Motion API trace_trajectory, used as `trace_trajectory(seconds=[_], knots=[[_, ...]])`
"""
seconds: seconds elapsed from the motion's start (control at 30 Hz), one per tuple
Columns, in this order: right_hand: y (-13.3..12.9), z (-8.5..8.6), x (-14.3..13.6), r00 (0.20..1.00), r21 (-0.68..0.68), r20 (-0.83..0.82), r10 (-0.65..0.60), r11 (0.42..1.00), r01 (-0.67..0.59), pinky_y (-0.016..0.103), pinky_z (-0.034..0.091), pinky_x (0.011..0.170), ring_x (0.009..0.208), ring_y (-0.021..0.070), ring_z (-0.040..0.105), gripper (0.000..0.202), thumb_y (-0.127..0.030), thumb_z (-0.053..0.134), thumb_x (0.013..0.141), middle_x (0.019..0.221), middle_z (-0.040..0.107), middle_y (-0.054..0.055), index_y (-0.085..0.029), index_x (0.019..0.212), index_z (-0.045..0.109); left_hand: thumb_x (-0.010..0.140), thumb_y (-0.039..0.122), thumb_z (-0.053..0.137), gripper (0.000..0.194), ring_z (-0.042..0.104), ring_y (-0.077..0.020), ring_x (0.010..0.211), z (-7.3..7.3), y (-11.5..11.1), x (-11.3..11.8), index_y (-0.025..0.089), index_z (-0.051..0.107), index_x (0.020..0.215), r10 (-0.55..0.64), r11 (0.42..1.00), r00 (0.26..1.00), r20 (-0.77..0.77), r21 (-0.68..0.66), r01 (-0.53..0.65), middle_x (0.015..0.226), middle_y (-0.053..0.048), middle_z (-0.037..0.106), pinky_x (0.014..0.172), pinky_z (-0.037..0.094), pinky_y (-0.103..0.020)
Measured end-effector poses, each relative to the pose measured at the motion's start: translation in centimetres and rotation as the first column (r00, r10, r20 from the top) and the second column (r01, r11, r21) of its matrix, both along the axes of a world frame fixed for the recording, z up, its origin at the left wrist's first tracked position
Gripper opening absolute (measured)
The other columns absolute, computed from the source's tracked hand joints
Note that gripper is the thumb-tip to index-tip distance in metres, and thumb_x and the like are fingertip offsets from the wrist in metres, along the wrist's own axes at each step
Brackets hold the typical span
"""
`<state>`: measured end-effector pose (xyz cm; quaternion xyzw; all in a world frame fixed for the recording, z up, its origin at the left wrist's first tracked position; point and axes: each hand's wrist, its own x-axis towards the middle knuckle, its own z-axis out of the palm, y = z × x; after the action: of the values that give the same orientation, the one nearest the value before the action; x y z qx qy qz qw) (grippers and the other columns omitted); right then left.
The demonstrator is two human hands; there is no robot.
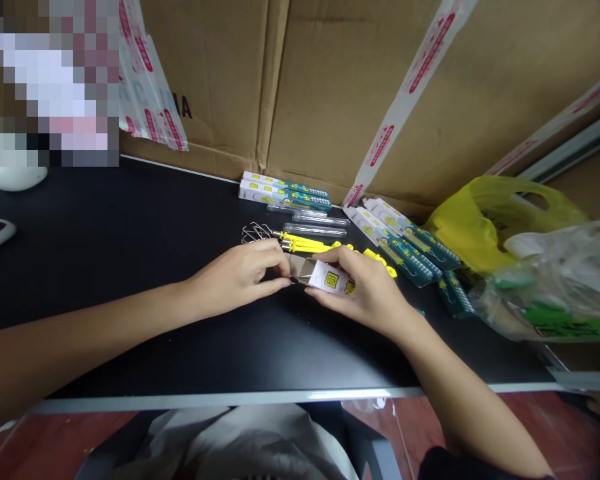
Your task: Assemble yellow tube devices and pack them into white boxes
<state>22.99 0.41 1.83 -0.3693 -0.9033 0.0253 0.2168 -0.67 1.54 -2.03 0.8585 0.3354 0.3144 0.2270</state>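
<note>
Slim white cardboard carton with yellow printed squares is held just above the black tabletop, on the wearer's side of a bundle of yellow plastic rods with metal hooks. Long axis is laid roughly crosswise, sloping toward the wearer at the right. Opened grey-brown end flap is turned to the left hand, which is nearest that end; the body is covered by the right hand. Carton is gripped by the right hand, thumb on the near side, fingers over the far side. Left fingers are curled, thumb and forefinger nearly together at the flap; whether it is pinched or only touched cannot be told. Forearms are angled in from both sides, palms facing inward. Beyond the bundle, clear plastic tubes are seen, with stacked white-and-green printed boxes behind them. More loose white-and-green boxes are spread to its right, a translucent yellow plastic bag farther right.
</note>
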Motion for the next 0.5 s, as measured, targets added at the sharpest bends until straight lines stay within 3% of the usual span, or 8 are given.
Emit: trace_trajectory(seconds=[0.17, 0.5], knots=[[0.01, -0.02, -0.05, 0.999, -0.023, 0.025, 0.023, 0.999, -0.022, 0.023, 0.044, 0.061, 0.076, 0.0172, 0.067, 0.03, -0.039, 0.07, 0.082, 0.092, 0.071, 0.004, -0.021, 0.102, 0.057, 0.087, 0.022, 0.061, 0.009, 0.046, -0.0072, 0.057, 0.44, -0.18, 0.07, 0.017, 0.065, 0.081, 0.03, 0.999, 0.995, 0.096, -0.036, -0.027, 0.077, 0.002, 0.059, 0.054, 0.037, -0.02], [-0.45, -0.43, -0.75, 0.995, -0.024, 0.005, 0.104, 0.994, -0.104, 0.024, 0.046, 0.064, 0.078, 0.017, 0.067, 0.03, -0.038, 0.071, 0.083, 0.091, 0.071, 0.005, -0.019, 0.102, 0.056, 0.087, 0.019, 0.063, 0.012, 0.051, -0.0092, 0.065, 0.69, -0.87, 0.67, 0.016, 0.068, 0.076, 0.02, 1.0, 0.99, 0.141, -0.013, -0.018, 0.076, 0.0, 0.059, 0.062, 0.041, -0.021]])
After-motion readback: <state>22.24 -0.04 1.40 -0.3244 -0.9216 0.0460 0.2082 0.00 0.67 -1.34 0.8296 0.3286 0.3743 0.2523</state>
